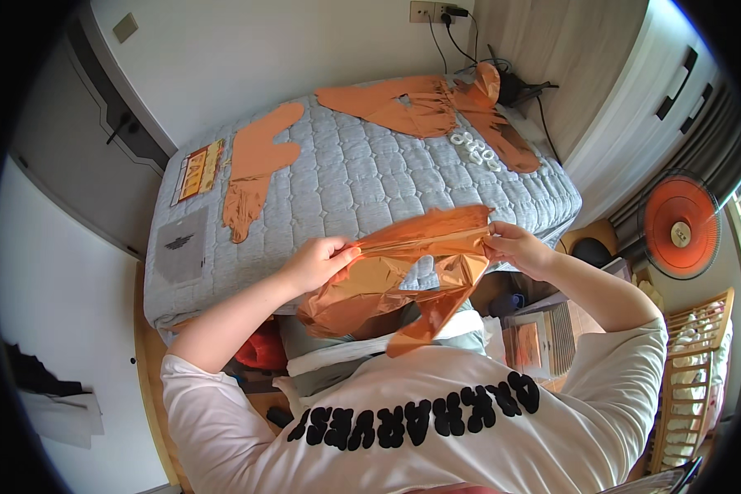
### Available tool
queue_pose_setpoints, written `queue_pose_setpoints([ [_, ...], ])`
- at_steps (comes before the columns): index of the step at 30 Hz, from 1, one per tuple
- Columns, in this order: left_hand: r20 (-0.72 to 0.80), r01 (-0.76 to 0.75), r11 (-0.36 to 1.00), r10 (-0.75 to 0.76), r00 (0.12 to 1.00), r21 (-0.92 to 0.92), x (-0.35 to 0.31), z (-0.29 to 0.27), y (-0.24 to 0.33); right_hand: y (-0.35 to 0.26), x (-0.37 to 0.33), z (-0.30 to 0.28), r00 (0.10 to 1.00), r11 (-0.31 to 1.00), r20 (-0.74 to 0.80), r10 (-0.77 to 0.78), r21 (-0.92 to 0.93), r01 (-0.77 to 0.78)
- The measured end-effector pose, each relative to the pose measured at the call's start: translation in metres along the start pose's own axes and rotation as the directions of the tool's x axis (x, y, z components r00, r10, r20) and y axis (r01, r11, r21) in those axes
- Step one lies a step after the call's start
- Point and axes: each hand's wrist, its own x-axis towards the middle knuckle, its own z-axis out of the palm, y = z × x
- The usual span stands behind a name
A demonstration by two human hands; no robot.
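Note:
Between my hands, over the near edge of the mattress (350, 185), hangs a flat, creased copper foil balloon (362, 306) with a hole through its middle. My left hand (325, 259) pinches its upper left edge. At the upper right corner, the fingers of my right hand (520, 247) are closed on it. Beyond lie other uninflated copper foil balloons: a curved one (259, 156) at left, a wide one (379, 105) at the far side, and one (502, 136) at right. Small white ring-shaped rolls (473, 151) sit beside the right one.
A colourful flat package (202, 170) and a grey translucent sheet or bag (181, 245) lie on the mattress's left side. Black cables (514, 86) run by the far right corner. To the right stand an orange fan (681, 230) and a wooden railed cot (690, 383).

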Motion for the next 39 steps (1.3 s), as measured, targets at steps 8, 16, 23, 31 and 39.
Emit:
queue_pose_setpoints([
  [8, -0.091, -0.062, 0.997, 0.058, 0.994, -0.050, 0.016, 0.002, -0.011, 0.003, 0.035, 0.006, 0.969, 0.985, -0.188, -0.158, -0.098, 0.141],
  [16, -0.360, 0.013, 0.984, 0.052, 0.931, 0.176, 0.049, -0.044, -0.038, -0.048, 0.135, 0.019, 0.904, 0.825, -0.272, -0.330, -0.549, 0.136],
  [23, -0.599, 0.183, 0.711, 0.392, 0.698, 0.679, 0.063, -0.057, -0.065, -0.057, 0.230, 0.045, 0.793, 0.436, -0.181, -0.582, -0.892, 0.117],
  [31, -0.248, -0.056, 0.609, 0.403, 0.881, 0.791, 0.066, -0.032, -0.064, -0.063, 0.237, 0.061, 0.588, -0.103, 0.217, -0.780, -0.970, 0.220],
  [39, -0.228, 0.112, 0.668, 0.089, 0.969, 0.736, 0.079, -0.046, -0.064, -0.030, 0.130, 0.086, 0.771, 0.045, 0.458, -0.443, -0.847, 0.530],
])
